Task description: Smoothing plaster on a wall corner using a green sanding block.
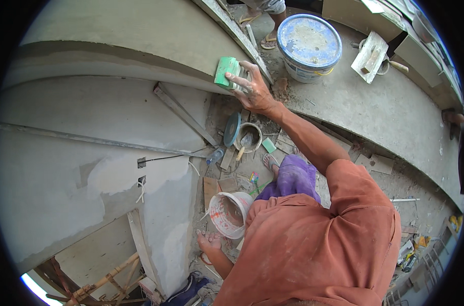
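Note:
My right hand [253, 87] is stretched forward with its fingers around a green block [225, 72] that looks like a sponge. The block is at the lower edge of the smooth plastered band [140, 38]; whether it presses on the plaster is hard to tell. Pale dust or plaster coats the fingers. Low beside my body, my left hand [210, 241] hangs with fingers loosely bent and apart, and nothing shows in it. Just beyond it stands a white bucket [231, 217] with reddish marks inside, partly hidden by my orange shirt.
A large blue-lidded bucket [309, 43] and a plasterer's hawk [370, 57] stand on the concrete ledge [390, 112]. Another person's sandalled foot [268, 41] is beside the bucket. Below lie a mortar bucket [248, 137], a straightedge [186, 115] and scattered boards. Cables stick out of the wall [142, 188].

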Demonstrator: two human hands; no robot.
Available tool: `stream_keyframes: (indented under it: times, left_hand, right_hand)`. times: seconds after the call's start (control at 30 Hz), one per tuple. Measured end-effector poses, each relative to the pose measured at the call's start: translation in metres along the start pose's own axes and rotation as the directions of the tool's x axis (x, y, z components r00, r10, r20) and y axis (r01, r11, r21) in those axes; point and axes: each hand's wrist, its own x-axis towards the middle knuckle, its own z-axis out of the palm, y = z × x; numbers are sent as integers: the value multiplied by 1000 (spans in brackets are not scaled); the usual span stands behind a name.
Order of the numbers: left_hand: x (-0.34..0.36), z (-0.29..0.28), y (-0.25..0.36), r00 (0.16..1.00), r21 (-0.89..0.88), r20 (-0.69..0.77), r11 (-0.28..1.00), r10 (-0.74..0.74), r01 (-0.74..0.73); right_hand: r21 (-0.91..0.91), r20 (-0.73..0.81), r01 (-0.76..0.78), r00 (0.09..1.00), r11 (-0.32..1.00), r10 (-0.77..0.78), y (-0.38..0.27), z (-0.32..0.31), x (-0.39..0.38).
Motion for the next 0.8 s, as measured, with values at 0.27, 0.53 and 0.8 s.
stream_keyframes:
  times: [0.27,0.53,0.8]
  left_hand:
    - [-3,13,6,999,-5,41,1000,28,-28]
    - [-4,24,15,995,56,70,996,66,-70]
    - [11,15,18,996,57,84,998,20,-25]
  right_hand:
    - [-110,-41,-261,965,959,258,73,-8,-61]
    - [-248,27,-241,967,938,255,87,-1,-66]
    - [31,-100,-79,992,996,82,20,13,-2]
